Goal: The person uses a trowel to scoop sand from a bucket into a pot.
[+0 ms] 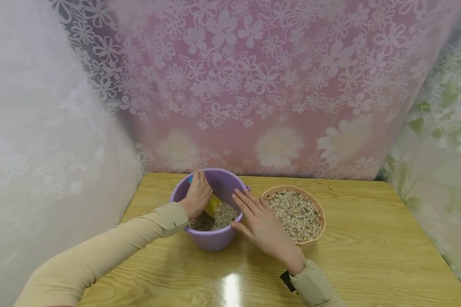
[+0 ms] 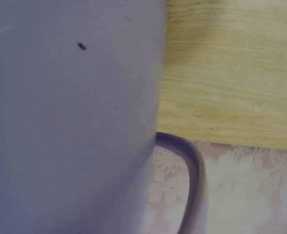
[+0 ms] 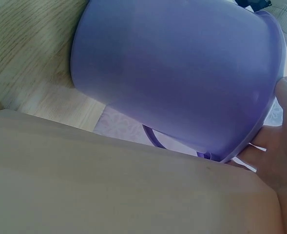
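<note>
A purple bucket (image 1: pixel 214 241) stands on the table, with pale and brown gravel (image 1: pixel 226 215) inside. My left hand (image 1: pixel 198 194) reaches into it from the left and grips a small shovel with a blue handle end and a yellow blade (image 1: pixel 213 204). The blade's dark lower edge is down at the gravel. My right hand (image 1: pixel 263 224), fingers extended, rests against the bucket's right rim; in the right wrist view its thumb and fingers (image 3: pixel 253 155) lie along that rim. Only the bucket's wall (image 2: pixel 75 117) and handle (image 2: pixel 194 170) fill the left wrist view, without the left hand.
Just right of the bucket, a peach bowl (image 1: pixel 324 219) full of similar gravel sits partly behind my right hand. The wooden table (image 1: pixel 376 256) extends to the right and front. Flowered curtains (image 1: pixel 253 85) hang behind and at both sides.
</note>
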Demonstrator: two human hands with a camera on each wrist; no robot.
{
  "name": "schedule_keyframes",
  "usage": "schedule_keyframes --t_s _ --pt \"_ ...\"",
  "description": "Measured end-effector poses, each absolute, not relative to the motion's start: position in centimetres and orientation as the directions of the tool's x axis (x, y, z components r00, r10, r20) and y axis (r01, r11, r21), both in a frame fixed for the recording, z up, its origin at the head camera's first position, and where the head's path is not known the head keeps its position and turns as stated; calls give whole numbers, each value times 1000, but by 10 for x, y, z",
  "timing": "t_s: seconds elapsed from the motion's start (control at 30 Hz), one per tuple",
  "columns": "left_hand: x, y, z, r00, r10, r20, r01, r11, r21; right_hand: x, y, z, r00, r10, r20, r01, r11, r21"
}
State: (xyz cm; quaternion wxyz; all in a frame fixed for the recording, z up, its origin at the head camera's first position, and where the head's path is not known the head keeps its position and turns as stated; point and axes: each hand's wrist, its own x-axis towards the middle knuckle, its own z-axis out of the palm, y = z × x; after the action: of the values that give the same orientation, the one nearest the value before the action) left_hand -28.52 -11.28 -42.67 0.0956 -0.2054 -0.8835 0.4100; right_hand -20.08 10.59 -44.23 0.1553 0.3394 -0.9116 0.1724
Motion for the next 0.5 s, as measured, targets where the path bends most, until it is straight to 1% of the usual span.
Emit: schedule_keyframes --t_s 0.1,0.3,0.4,0.5 --pt "-286 -115 -428 -868 496 24 318 592 -740 -201 106 -442 -727 -566 388 -669 711 -216" --pt "-284 -121 -427 -811 583 39 371 566 -736 -201 104 -442 -721 -579 380 -679 699 -223" --pt "-282 -123 -426 -781 621 61 405 579 -708 -201 105 -442 -721 -578 383 -678 702 -217" --pt "-280 -125 -426 -765 640 75 436 600 -671 -201 105 -442 -719 -574 391 -679 702 -216"
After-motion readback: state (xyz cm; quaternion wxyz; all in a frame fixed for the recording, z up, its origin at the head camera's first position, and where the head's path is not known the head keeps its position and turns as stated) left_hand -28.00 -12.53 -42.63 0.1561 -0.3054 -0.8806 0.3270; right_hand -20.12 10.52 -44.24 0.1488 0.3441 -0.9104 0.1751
